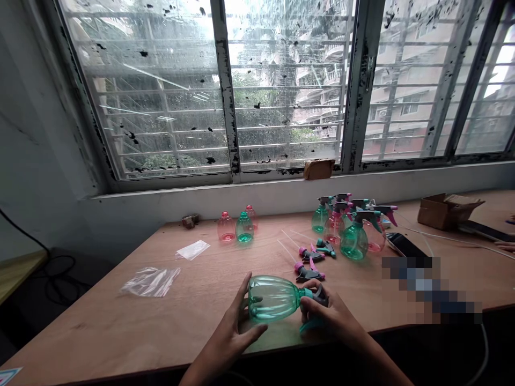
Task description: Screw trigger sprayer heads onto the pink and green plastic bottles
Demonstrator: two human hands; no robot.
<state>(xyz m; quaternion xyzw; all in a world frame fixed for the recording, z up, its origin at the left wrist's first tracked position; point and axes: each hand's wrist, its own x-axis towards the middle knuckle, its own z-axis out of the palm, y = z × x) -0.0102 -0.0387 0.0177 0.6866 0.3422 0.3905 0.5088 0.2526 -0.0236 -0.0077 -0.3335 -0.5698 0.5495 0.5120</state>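
A green see-through spray bottle (273,296) lies on its side near the wooden table's (120,327) front edge. My left hand (233,327) cups its round base, fingers curled around it. My right hand (325,313) grips the neck, where a grey and teal trigger head (317,295) sits. Just beyond lie three loose trigger heads (311,262) with pink collars and thin white dip tubes.
Several finished spray bottles (352,228), green and pink, stand at the back right. Three capless bottles (237,225) stand mid-back. Clear plastic bags (151,280) lie at left. A phone (406,245) and cardboard box (444,210) sit right. Another person's fingers (505,245) show at far right.
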